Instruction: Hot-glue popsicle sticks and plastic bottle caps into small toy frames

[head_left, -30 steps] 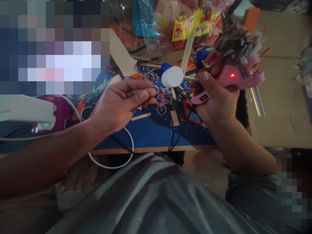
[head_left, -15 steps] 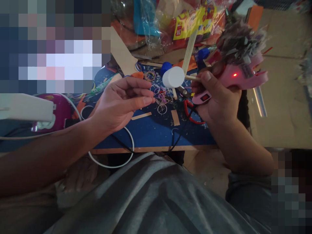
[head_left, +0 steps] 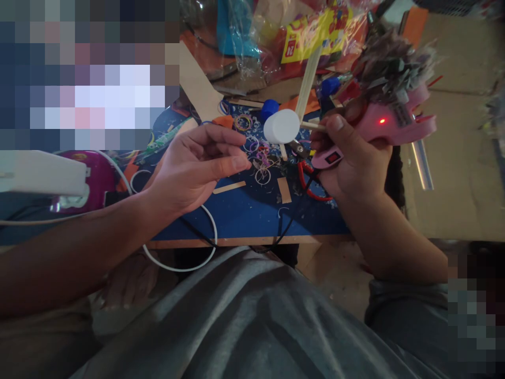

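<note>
My right hand (head_left: pixel 351 152) is closed around the handle of a pink glue gun (head_left: pixel 410 118) with a lit red light and a black cord. Its thumb and fingers also pinch a thin wooden stick (head_left: pixel 313 126). A white bottle cap (head_left: pixel 282 126) sits at the stick's far end, beside an upright flat wooden stick (head_left: pixel 310 79) that seems joined there. Grey shredded fluff (head_left: pixel 398 66) covers the gun's upper part. My left hand (head_left: pixel 197 163) hovers just left of the cap, fingers loosely curved, thumb apart, holding nothing.
Rubber bands and scraps litter the blue tabletop (head_left: pixel 248 221). Red-handled scissors (head_left: pixel 315 187) lie near my right hand. Blue caps (head_left: pixel 270 109) and plastic packaging (head_left: pixel 315 34) are farther back. A magenta power socket (head_left: pixel 98 181) with a white plug is at left; a white cable (head_left: pixel 215 226) loops over the edge.
Almost nothing differs. The view has shifted very slightly; both hands, the glue gun and the stick with its cap keep the same pose.
</note>
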Available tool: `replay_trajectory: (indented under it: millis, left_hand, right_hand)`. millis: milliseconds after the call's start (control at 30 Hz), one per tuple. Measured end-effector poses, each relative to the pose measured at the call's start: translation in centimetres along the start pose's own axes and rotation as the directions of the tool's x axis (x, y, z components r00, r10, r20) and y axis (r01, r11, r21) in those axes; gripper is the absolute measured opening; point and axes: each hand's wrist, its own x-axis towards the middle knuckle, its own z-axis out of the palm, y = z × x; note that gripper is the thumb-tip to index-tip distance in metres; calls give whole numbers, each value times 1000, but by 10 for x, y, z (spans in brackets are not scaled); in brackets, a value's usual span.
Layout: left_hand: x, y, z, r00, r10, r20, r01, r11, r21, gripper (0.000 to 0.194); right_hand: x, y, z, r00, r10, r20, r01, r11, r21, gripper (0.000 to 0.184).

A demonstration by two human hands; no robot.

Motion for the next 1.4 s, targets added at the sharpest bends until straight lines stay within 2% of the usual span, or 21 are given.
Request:
replay_trajectory:
  millis: [233, 400, 467, 567, 700, 833, 1000, 1167, 1300, 1400]
  left_hand:
    - [1, 5, 3, 999, -44, -29, 44, 999, -16, 34]
    - [2, 4, -1, 994, -82, -71, 82, 997, 1, 22]
    - [1, 3, 0, 995, -67, -71, 69, 997, 28, 22]
    - [-1, 2, 4, 999, -49, -25, 50, 997, 55, 36]
    - [-3, 3, 8, 997, -53, 52, 50, 997, 64, 51]
    - [-3, 4, 8, 996, -74, 39, 70, 993, 94, 52]
    - [-2, 2, 5, 996, -77, 45, 73, 994, 83, 48]
    - [-2, 2, 7, 998, -58, 9, 57, 993, 99, 49]
    - [-2, 3, 9, 999, -47, 11, 46, 995, 87, 46]
    - [-2, 4, 10, 999, -44, -9, 45, 993, 105, 51]
  right_hand:
    - [-1, -2, 2, 1000, -2, -21, 2, 1000, 3, 37]
    - [-2, -6, 4, 999, 14, -41, -13, 999, 30, 35]
    - [-4, -6, 4, 1000, 24, -10, -24, 999, 24, 37]
    - [-7, -4, 1, 996, 2, 85, -2, 1000, 4, 47]
    - [-10, 0, -3, 982, -53, 180, 60, 998, -32, 45]
    - [-11, 1, -7, 969, -69, 238, 96, 990, -103, 40]
    - [-11, 2, -9, 954, -97, 282, 118, 991, -59, 31]
    - [-11, 6, -9, 962, -81, 259, 93, 995, -34, 38]
    - [-11, 9, -11, 950, -64, 307, 81, 996, -41, 34]
    - [-10, 11, -13, 945, -70, 319, 96, 993, -65, 36]
